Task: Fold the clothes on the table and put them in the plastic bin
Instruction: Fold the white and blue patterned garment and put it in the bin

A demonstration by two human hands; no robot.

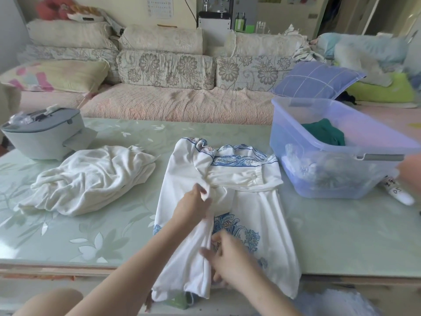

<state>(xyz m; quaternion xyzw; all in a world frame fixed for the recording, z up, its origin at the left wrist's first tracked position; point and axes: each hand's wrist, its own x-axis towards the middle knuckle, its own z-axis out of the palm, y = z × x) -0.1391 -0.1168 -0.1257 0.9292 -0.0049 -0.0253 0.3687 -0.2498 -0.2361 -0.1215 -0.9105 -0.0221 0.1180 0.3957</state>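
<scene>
1. The left hand point(193, 207) pinches a bunched fold of the white dress point(227, 201) near its middle.
2. The right hand point(227, 256), nearer the table edge than that pinch, grips a folded strip of the same dress between fingers and thumb.
3. The dress lies flat on the table point(114, 224), its hem hanging over the near edge.
4. Left of the pinch sits a crumpled white towel point(91, 179).
5. Right and beyond, the plastic bin point(337, 156) holds a green garment point(325, 133).

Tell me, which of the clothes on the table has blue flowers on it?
The white garment in the middle, the one both hands are folding. It has blue flower patterns. The crumpled white cloth to its left is plain.
</scene>
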